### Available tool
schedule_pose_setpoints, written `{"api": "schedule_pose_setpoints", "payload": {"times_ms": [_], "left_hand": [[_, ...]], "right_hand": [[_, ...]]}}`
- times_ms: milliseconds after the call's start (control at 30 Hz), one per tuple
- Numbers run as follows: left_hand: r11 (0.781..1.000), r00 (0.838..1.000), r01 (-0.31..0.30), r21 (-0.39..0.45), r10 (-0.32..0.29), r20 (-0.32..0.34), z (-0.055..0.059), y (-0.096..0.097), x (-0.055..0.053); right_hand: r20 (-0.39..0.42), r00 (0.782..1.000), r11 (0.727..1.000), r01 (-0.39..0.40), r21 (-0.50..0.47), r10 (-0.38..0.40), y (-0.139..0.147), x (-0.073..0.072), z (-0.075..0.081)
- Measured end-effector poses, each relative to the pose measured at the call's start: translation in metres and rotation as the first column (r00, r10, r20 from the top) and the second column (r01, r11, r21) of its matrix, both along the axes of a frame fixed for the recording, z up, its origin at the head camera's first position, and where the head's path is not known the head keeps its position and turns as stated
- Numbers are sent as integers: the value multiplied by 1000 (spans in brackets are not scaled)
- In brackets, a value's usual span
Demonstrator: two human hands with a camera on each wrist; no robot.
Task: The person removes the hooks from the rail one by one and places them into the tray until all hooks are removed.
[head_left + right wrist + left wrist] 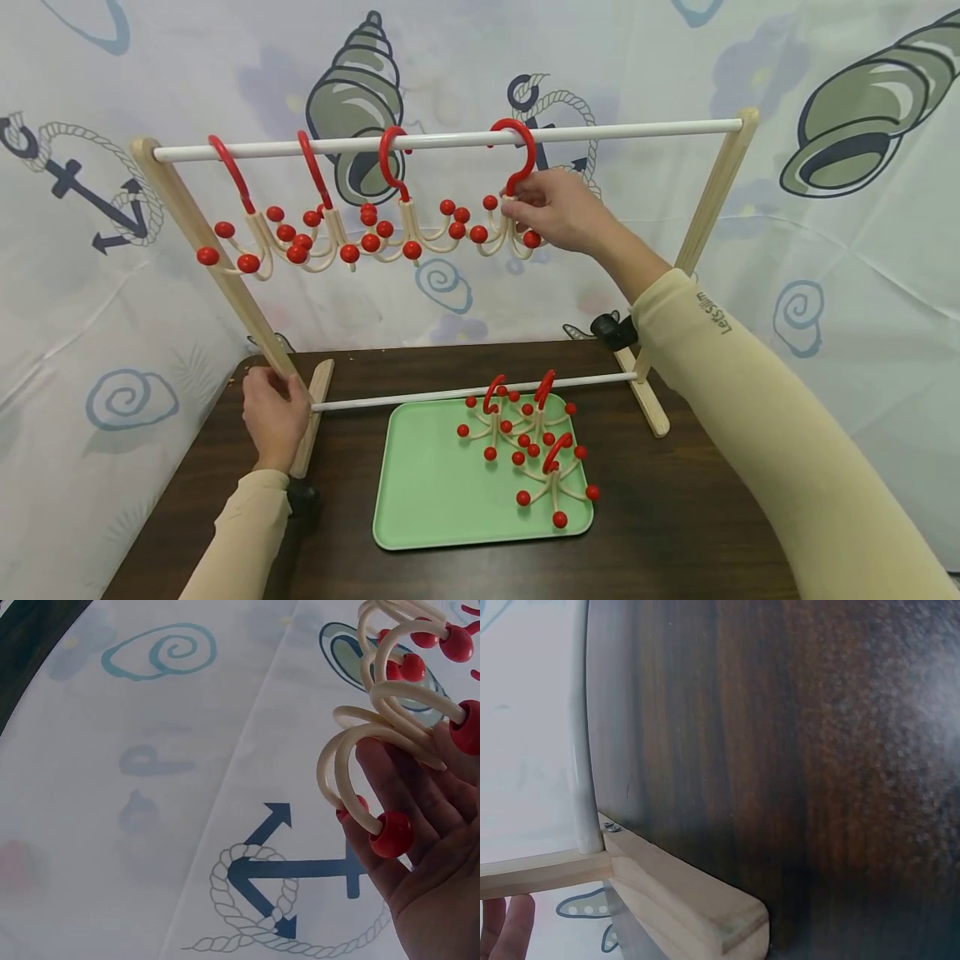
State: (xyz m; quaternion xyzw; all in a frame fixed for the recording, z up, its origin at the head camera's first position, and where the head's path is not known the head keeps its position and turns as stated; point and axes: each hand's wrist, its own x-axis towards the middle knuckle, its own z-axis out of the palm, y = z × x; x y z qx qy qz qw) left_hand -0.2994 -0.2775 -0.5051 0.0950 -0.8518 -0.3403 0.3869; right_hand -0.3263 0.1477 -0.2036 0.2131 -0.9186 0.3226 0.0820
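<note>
My right hand [566, 208] pinches a hanger [532, 154] just under its red hook, which loops over the white top rail [622, 132] of a wooden rack. Pale curved prongs tipped with red balls [391, 834] spread below and around my fingers in the right wrist view. Low on the left side, my left hand [276, 417] grips the rack's slanted wooden post [217, 267]. Two fingertips [516, 926] show at that post in the left wrist view. More of these hangers [405, 212] hang from the rail to the left of my right hand.
Under the rack, a green tray [435, 500] lies on the dark wooden table [675, 533]. Three hangers [555, 479] sit on its right part. A white lower bar [420, 398] crosses behind the tray between the rack's feet [648, 404]. A sea-patterned cloth [465, 50] hangs behind.
</note>
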Motion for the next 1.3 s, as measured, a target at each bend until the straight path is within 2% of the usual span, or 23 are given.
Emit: {"api": "schedule_pose_setpoints", "payload": {"times_ms": [367,567,800,900,1067,1300], "left_hand": [[1000,1000,12,3,-12,-3,0,1,-1],[1000,1000,5,5,-5,-6,3,0,-1],[1000,1000,7,14,-7,10,3,3,2],[1000,1000,2,10,-3,6,3,3,2],[1000,1000,-3,14,2,28,3,2,1],[1000,1000,0,11,0,12,3,3,1]], "right_hand": [[-122,991,998,52,-18,-54,6,20,18],[-120,988,993,88,-78,-97,14,38,12],[-99,986,976,115,-182,-134,22,72,-17],[-92,988,975,100,-200,-120,20,89,-34],[-37,998,975,49,-217,-58,9,119,-73],[117,993,957,57,-283,-25,-23,163,-134]]}}
